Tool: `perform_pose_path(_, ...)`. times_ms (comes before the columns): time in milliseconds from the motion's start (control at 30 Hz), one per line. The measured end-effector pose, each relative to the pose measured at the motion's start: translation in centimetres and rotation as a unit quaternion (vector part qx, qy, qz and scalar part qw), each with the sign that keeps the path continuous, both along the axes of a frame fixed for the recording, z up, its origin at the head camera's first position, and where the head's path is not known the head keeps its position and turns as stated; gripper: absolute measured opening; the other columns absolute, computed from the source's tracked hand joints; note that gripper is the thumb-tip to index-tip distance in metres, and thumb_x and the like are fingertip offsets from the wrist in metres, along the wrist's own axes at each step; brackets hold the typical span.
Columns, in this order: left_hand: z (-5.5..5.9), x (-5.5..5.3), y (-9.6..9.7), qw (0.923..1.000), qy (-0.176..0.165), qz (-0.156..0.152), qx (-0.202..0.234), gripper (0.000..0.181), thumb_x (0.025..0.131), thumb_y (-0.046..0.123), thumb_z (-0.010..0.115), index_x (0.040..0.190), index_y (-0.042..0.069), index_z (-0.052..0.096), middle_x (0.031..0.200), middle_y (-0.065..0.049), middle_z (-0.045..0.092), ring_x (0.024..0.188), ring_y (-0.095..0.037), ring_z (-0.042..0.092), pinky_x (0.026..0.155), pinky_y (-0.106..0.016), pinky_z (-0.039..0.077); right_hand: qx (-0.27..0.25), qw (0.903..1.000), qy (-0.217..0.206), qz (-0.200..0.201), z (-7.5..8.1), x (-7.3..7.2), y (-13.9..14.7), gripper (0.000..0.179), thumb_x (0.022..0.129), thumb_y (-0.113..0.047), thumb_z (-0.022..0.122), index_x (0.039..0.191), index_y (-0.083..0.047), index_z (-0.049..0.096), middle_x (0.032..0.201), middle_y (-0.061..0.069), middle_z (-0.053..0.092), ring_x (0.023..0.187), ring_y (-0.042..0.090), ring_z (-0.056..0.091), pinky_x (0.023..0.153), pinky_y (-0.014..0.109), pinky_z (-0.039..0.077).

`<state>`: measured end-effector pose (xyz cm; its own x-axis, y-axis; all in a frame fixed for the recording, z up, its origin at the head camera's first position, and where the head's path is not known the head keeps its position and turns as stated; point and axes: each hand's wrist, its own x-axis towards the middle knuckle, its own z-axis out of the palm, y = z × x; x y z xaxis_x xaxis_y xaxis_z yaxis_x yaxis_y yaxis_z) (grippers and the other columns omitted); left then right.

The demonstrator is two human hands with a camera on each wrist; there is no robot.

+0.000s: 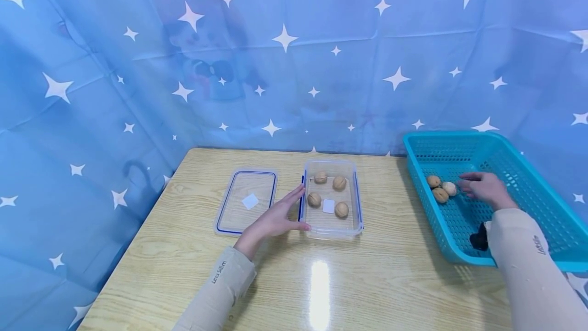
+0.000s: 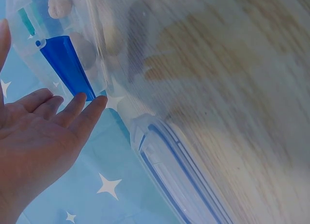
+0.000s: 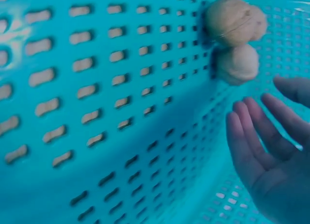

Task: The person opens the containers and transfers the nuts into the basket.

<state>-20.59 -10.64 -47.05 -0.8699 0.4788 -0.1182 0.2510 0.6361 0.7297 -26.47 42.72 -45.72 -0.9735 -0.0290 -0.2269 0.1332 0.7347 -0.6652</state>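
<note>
While only the head view shows four boxed walnuts (image 1: 339, 183), left grip (image 1: 274, 219) and right grip (image 1: 487, 189) gape.

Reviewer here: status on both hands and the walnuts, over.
Left hand open at left side of clear container; right hand open in teal basket, near three walnuts. Four walnuts in container. Lid lying aside, nothing visibly blocking.

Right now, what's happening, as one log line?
left hand: beside clear box; box: four walnuts, lid off; right hand: in teal basket, near three walnuts
</note>
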Motion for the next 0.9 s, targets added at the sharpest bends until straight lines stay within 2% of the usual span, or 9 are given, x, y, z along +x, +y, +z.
perform_pose_path(67, 0.0, 0.0, 0.0, 1.0000, 0.001, -0.002, 0.001, 0.100, 0.085, 0.040, 0.077, 0.161, 0.019, 0.016, 0.170, 0.004, 0.008, 0.156, -0.029, 0.012, 0.126, -0.056, 0.019, 0.007, 0.9996, 0.024, -0.013, 0.4, 0.2, -0.2, 0.067, 0.107, -0.037, 0.036, 0.145, 0.017, 0.033, 0.137, 0.045, 0.042, 0.106, 0.043, 0.063, 0.086, 0.052, 0.058)
perform_pose_path(133, -0.1, 0.0, 0.0, 1.0000, 0.002, -0.004, 0.002, 0.100, 0.085, 0.040, 0.077, 0.161, 0.019, 0.016, 0.170, 0.004, 0.008, 0.156, -0.029, 0.012, 0.126, -0.056, 0.019, 0.005, 0.9988, 0.046, -0.019, 0.9, 0.3, -0.5, 0.067, 0.107, -0.039, 0.036, 0.145, 0.015, 0.035, 0.137, 0.045, 0.043, 0.092, 0.020, 0.068, 0.086, 0.055, 0.057)
perform_pose_path(200, -0.1, -0.1, 0.0, 1.0000, 0.003, -0.006, 0.001, 0.100, 0.085, 0.040, 0.077, 0.161, 0.018, 0.015, 0.170, 0.004, 0.007, 0.156, -0.029, 0.012, 0.126, -0.055, 0.019, -0.004, 0.9979, 0.061, -0.023, 1.3, 0.3, -0.9, 0.067, 0.107, -0.040, 0.036, 0.146, 0.013, 0.036, 0.138, 0.043, 0.044, 0.083, -0.006, 0.061, 0.083, 0.044, 0.060)
perform_pose_path(267, -0.1, -0.1, 0.0, 1.0000, 0.004, -0.006, 0.001, 0.100, 0.085, 0.040, 0.077, 0.161, 0.018, 0.016, 0.170, 0.004, 0.008, 0.156, -0.029, 0.012, 0.126, -0.055, 0.019, -0.022, 0.9966, 0.076, -0.024, 1.8, 0.2, -1.4, 0.066, 0.106, -0.041, 0.038, 0.147, 0.012, 0.036, 0.140, 0.039, 0.043, 0.078, -0.023, 0.048, 0.077, 0.029, 0.061)
perform_pose_path(367, -0.2, -0.1, -0.1, 1.0000, 0.005, -0.006, -0.001, 0.101, 0.085, 0.040, 0.077, 0.161, 0.019, 0.015, 0.170, 0.004, 0.007, 0.156, -0.029, 0.012, 0.126, -0.055, 0.019, -0.047, 0.9938, 0.098, -0.023, 2.6, -0.1, -2.2, 0.066, 0.106, -0.041, 0.042, 0.147, 0.010, 0.037, 0.137, 0.031, 0.046, 0.078, -0.027, 0.046, 0.068, 0.009, 0.054)
perform_pose_path(533, -0.1, -0.1, -0.1, 1.0000, 0.004, -0.005, -0.001, 0.100, 0.085, 0.040, 0.077, 0.161, 0.019, 0.015, 0.170, 0.004, 0.008, 0.156, -0.029, 0.012, 0.126, -0.055, 0.019, -0.049, 0.9912, 0.120, -0.028, 4.2, -0.5, -3.6, 0.069, 0.102, -0.049, 0.047, 0.146, 0.003, 0.042, 0.126, 0.005, 0.051, 0.080, -0.025, 0.052, 0.068, 0.004, 0.051)
perform_pose_path(633, -0.2, 0.0, 0.0, 1.0000, 0.002, -0.004, 0.000, 0.100, 0.086, 0.040, 0.077, 0.161, 0.019, 0.016, 0.170, 0.004, 0.008, 0.156, -0.029, 0.012, 0.126, -0.056, 0.019, -0.047, 0.9915, 0.118, -0.028, 5.5, -0.4, -4.7, 0.073, 0.099, -0.055, 0.048, 0.149, -0.003, 0.042, 0.130, 0.002, 0.049, 0.081, -0.025, 0.052, 0.087, 0.024, 0.059)
perform_pose_path(767, -0.2, 0.0, 0.0, 1.0000, 0.001, -0.003, 0.001, 0.100, 0.085, 0.040, 0.077, 0.161, 0.019, 0.016, 0.170, 0.005, 0.008, 0.156, -0.029, 0.012, 0.126, -0.056, 0.019, -0.065, 0.9906, 0.118, -0.022, 7.4, 0.1, -6.5, 0.075, 0.097, -0.060, 0.049, 0.151, -0.009, 0.040, 0.135, 0.002, 0.047, 0.083, -0.023, 0.052, 0.104, 0.063, 0.043)
perform_pose_path(900, -0.1, -0.1, 0.0, 1.0000, 0.003, -0.003, 0.001, 0.100, 0.085, 0.040, 0.077, 0.161, 0.019, 0.016, 0.170, 0.003, 0.008, 0.156, -0.029, 0.012, 0.126, -0.056, 0.019, -0.078, 0.9877, 0.135, -0.014, 9.3, 0.8, -8.7, 0.070, 0.097, -0.059, 0.050, 0.152, -0.015, 0.041, 0.137, 0.001, 0.048, 0.089, -0.020, 0.052, 0.105, 0.066, 0.040)
